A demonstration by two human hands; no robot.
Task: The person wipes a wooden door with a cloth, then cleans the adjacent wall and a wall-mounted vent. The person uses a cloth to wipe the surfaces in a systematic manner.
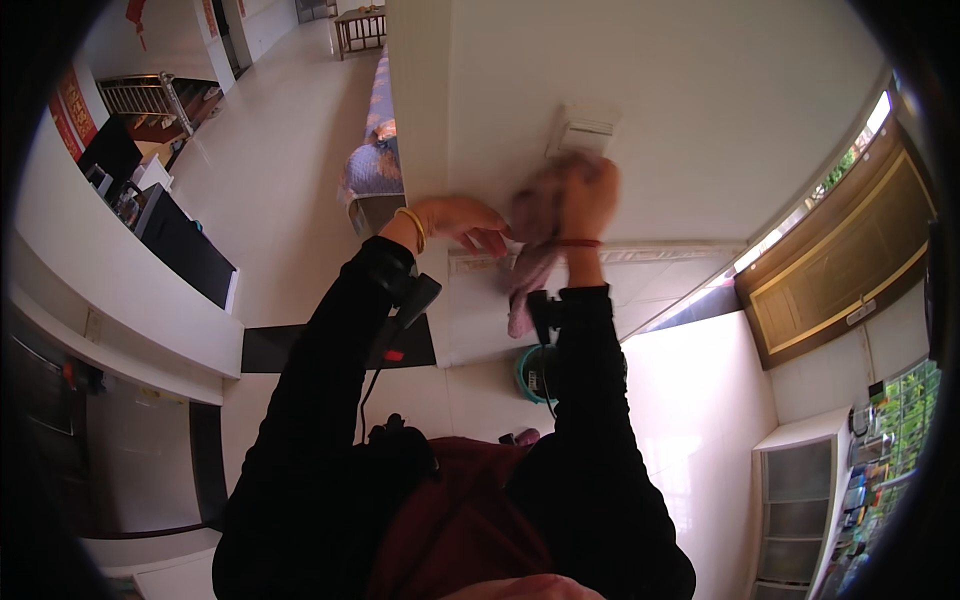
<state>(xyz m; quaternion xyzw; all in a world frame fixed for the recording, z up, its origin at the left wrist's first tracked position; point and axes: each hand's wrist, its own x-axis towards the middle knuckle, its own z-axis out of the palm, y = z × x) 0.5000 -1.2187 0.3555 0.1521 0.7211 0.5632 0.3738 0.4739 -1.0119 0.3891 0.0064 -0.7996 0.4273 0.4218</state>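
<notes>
My right hand [592, 198], blurred by motion, grips a mauve cloth [535, 270] against the white wall. The cloth is bunched under the fingers, and a loose end hangs below. Just above the hand, a white switch plate [587, 130] sits on the wall; the cloth's upper edge reaches its lower side. To the left, my left hand [462, 222] is held out near the cloth with its fingers stretched and nothing in them. Whether its fingertips touch the cloth I cannot tell.
A green bucket [535, 374] stands on the floor by my right forearm. A patterned cover [374, 165] drapes furniture beyond the wall's edge. At the right are a brown door [845, 255] and a glass-fronted cabinet [798, 510]; at the left, a black cabinet [185, 245].
</notes>
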